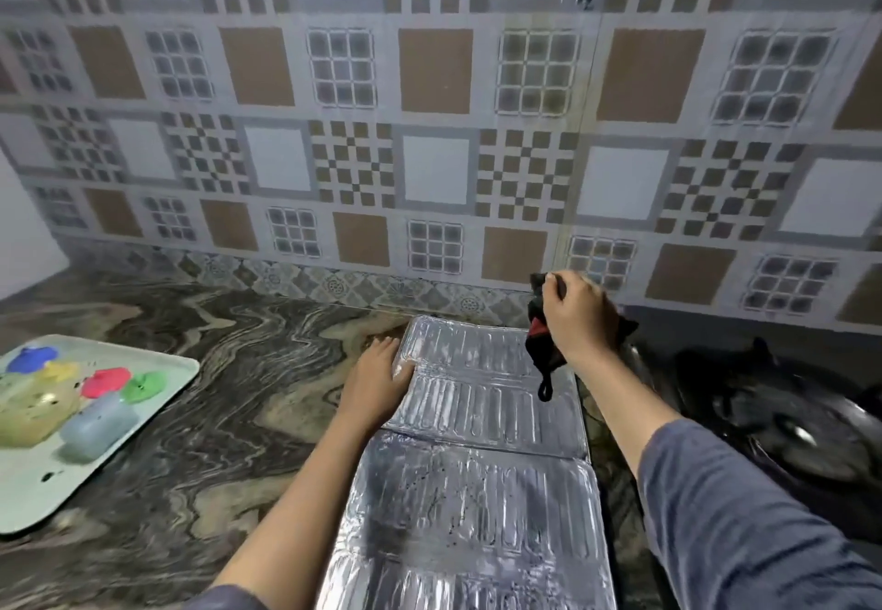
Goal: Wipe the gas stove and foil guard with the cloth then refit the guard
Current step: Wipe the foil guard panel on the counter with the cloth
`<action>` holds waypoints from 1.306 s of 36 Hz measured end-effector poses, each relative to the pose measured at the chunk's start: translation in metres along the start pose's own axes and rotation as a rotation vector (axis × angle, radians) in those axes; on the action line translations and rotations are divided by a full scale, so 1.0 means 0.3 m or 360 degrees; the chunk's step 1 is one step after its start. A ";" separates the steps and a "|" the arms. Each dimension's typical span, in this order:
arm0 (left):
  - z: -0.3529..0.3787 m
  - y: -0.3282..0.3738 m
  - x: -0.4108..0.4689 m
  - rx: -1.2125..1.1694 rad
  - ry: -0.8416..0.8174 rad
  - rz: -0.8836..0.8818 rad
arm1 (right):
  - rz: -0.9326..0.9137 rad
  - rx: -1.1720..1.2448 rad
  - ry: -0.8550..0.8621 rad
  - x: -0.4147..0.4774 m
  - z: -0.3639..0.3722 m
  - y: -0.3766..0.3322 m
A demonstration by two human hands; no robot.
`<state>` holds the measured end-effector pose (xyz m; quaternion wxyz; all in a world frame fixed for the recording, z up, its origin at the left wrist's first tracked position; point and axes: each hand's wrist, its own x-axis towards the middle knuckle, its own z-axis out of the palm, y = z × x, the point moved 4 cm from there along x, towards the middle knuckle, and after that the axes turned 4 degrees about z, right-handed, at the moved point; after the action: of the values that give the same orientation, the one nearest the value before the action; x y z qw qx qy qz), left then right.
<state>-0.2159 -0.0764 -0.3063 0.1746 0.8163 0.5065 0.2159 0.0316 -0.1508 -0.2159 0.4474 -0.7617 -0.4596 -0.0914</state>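
Note:
The silver foil guard (472, 457) lies flat on the marbled counter, unfolded in ribbed panels running from near the wall toward me. My left hand (379, 383) rests on the left edge of the far panel, fingers mostly straight. My right hand (580, 313) grips a bunched black cloth with a red patch (541, 347) above the far right corner of the guard; a loop of the cloth hangs down. The black gas stove (773, 409) stands to the right, blurred.
A pale green tray (71, 480) with several small coloured containers sits at the left on the counter (215, 394). The patterned tile wall (439, 156) rises just behind the guard. Bare counter lies between the tray and the guard.

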 end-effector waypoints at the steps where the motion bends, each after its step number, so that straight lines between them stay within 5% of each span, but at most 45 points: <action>1: 0.022 -0.026 0.008 0.0003 -0.0023 -0.0025 | 0.0033 0.0015 -0.0046 -0.002 0.043 0.015; 17: 0.276 -0.272 -0.002 -0.0005 -0.0390 -0.0160 | 0.0488 -0.0377 -0.0342 -0.103 0.479 0.347; 25: 0.266 -0.285 -0.068 0.0018 -0.0412 -0.0083 | 0.0387 -0.0629 -0.0753 -0.178 0.537 0.417; 47: 0.320 -0.322 -0.091 0.0336 -0.0203 -0.0011 | 0.0599 -0.0536 -0.0394 -0.032 0.684 0.475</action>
<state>-0.2484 -0.0663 -0.4408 0.1203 0.8405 0.5170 0.1083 0.0818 -0.0250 -0.4260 0.2641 -0.9027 -0.3395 0.0119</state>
